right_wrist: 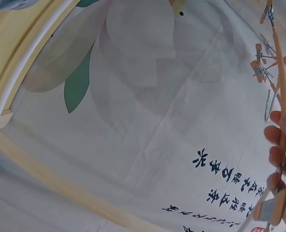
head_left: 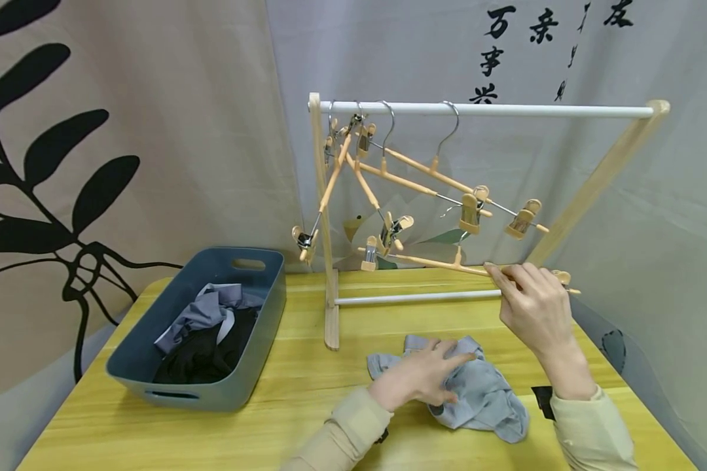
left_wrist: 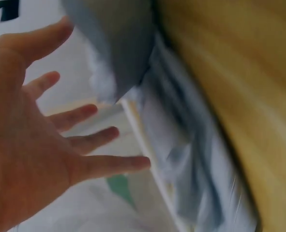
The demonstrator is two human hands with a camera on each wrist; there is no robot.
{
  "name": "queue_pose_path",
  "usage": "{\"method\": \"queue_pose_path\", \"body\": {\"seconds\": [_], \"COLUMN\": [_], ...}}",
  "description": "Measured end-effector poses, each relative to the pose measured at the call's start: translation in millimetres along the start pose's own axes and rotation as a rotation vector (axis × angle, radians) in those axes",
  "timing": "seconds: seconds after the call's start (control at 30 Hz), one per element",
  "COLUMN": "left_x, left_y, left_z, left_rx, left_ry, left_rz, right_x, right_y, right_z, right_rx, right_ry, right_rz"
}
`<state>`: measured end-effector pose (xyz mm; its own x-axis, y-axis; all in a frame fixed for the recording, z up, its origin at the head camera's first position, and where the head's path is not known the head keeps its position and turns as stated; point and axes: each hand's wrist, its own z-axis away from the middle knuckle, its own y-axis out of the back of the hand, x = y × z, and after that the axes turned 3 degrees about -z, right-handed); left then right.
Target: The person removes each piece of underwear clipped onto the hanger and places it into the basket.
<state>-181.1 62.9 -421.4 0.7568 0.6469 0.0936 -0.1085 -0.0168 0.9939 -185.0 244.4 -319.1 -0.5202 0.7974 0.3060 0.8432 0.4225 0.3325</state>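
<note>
My right hand (head_left: 536, 311) grips a wooden clip hanger (head_left: 427, 261) near its right end, holding it above the rack's lower bar. The right wrist view has the fingers curled round the hanger's rod (right_wrist: 281, 79), with one clip (right_wrist: 271, 210) just below them. A crumpled grey-blue garment (head_left: 489, 399) lies on the table. Over it is my left hand (head_left: 427, 374), fingers spread. In the left wrist view those fingers (left_wrist: 111, 166) are straight and apart, and the garment's folds (left_wrist: 181, 145) show beyond the fingertips.
A rack with a white top bar (head_left: 536, 111) carries several clip hangers (head_left: 400, 180) bunched toward its left. Left of the rack, a blue-grey basket (head_left: 265, 347) holds a blue-grey garment (head_left: 209, 311) and a black one (head_left: 203, 360). A printed curtain (head_left: 212, 131) hangs behind the yellow table (head_left: 306, 392).
</note>
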Motion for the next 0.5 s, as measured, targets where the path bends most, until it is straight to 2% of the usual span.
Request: {"method": "queue_pose_path", "body": {"seconds": [0.1,0.23,0.4,0.5], "left_x": [4.9,9.8,12.8,10.8], "left_y": [-7.9,-15.9,-21.5,-23.6], "left_z": [-5.7,-14.1,-21.3,-22.5], "left_rx": [-0.082,-0.140,-0.096,-0.047], "left_ry": [0.064,0.143,0.139,0.106], "left_rz": [0.032,-0.030,-0.194,-0.229], "right_x": [1.2,1.4,2.1,3.0], "right_y": [0.5,1.3,1.5,1.5], "right_z": [0.3,-0.6,-2.8,-3.9], "right_rx": [-0.017,-0.045,-0.037,-0.026], "right_ry": [-0.005,-0.017,-0.027,-0.028], "right_rz": [0.006,0.017,0.024,0.024]}}
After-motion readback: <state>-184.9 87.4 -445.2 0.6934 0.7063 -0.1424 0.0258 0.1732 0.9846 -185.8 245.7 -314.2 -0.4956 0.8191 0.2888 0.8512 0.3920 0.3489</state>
